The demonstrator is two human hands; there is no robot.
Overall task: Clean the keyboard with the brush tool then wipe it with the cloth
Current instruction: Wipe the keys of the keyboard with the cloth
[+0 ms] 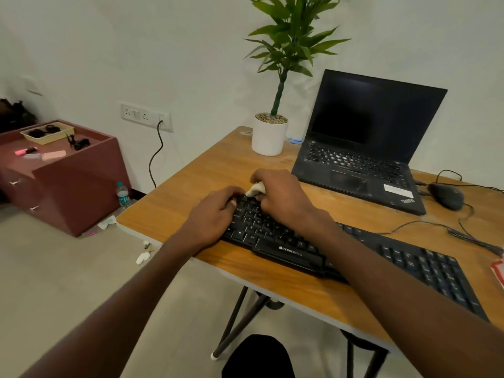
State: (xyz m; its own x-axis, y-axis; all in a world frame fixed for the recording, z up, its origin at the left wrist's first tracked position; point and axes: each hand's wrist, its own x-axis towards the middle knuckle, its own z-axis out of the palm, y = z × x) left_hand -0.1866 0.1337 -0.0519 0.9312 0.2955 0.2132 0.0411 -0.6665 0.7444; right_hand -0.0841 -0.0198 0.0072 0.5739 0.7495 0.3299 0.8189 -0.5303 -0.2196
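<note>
A flat black plastic keyboard is laid slantwise across the near part of a wood-grain bench. A small bunched whitish cloth is gripped in the curled fingers of the right hand and pressed onto the keyboard's far left corner. The keyboard's left end is held by the left hand, fingers bent over its edge. Beyond, an open black laptop, a rounded dark mouse and a white cylindrical plant pot are seen.
</note>
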